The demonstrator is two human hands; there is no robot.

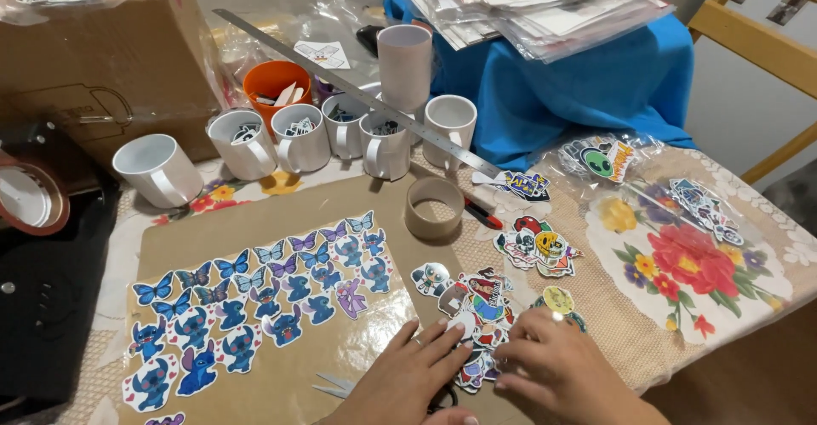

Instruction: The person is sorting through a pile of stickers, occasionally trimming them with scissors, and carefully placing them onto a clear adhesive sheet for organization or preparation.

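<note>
— What do we record for the hands?

— We find the left hand lying flat, fingers spread, palm down on the brown board. It grips nothing; its fingertips touch the near edge of the pile of mixed stickers. The right hand lies palm down too, fingers loosely curled, their tips pressing on the same pile from the right. We cannot tell whether a sticker is pinched beneath them.

— And the pile itself?

— We place it at the board's right edge, near the front of the table, between the two hands. A pair of scissors lies just left of the left hand, partly hidden under it.

— Further out?

— We note rows of blue cartoon and butterfly stickers laid out across the board to the left. Right of the pile sits another cluster of stickers on the floral tablecloth, with bagged stickers beyond. A tape roll stands at the board's far edge, a red pen touching it. Behind that we see a row of white mugs, an orange cup, and a long steel ruler resting across the mugs. A blue cloth carries stacked plastic sleeves; a cardboard box stands far left.
</note>
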